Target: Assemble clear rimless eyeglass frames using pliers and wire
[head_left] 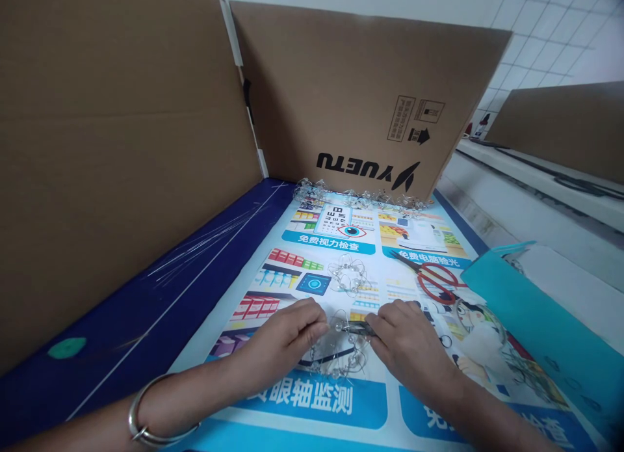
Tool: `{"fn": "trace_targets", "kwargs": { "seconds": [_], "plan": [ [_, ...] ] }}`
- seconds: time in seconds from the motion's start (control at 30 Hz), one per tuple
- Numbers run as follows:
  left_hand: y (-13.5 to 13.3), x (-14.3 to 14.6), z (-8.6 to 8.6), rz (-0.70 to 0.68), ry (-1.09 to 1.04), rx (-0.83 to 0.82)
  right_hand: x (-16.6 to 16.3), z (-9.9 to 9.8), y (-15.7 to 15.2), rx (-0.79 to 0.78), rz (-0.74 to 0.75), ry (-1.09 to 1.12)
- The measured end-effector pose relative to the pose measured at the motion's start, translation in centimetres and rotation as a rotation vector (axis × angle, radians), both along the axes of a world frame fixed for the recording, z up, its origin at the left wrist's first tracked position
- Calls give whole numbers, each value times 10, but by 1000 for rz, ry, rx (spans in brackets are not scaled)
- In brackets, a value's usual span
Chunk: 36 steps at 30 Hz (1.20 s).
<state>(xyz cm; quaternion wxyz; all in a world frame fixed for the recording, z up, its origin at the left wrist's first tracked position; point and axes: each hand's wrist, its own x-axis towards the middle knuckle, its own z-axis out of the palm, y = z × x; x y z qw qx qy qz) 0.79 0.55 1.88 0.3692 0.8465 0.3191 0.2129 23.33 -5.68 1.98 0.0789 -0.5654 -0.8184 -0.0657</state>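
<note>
My left hand (303, 327), with a silver bangle on its wrist, is closed in a pinch on a ring of clear beads and thin wire (344, 367). My right hand (409, 338) grips a pair of dark pliers (359, 328). The pliers' jaws point left and reach the wire beside a clear bead near my left fingertips. Most of the plier handles are hidden inside my right hand. Just beyond my hands, a second beaded wire ring (348, 274) lies on the printed poster (375, 296).
Red-handled scissors (437, 281) lie beyond my right hand. A teal box (541, 322) stands at the right, with loose wire (531, 371) beside it. Cardboard panels (361, 94) rise at the back and left. More beaded pieces (361, 198) line the back panel's foot.
</note>
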Motion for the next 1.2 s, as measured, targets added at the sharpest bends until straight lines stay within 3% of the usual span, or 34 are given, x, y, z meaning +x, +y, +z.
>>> {"fn": "trace_targets", "kwargs": {
  "seconds": [0.4,0.6,0.83,1.2],
  "plan": [
    [0,2,-3,-1,29,59,-1,4,1,-31,-8,-141],
    [0,2,-3,-17,43,79,8,16,3,-32,-36,-234],
    [-1,1,-3,-5,68,99,9,37,-3,-150,-61,-80],
    [-1,3,0,9,75,85,-3,38,-10,-239,-49,-78]
  ]
}}
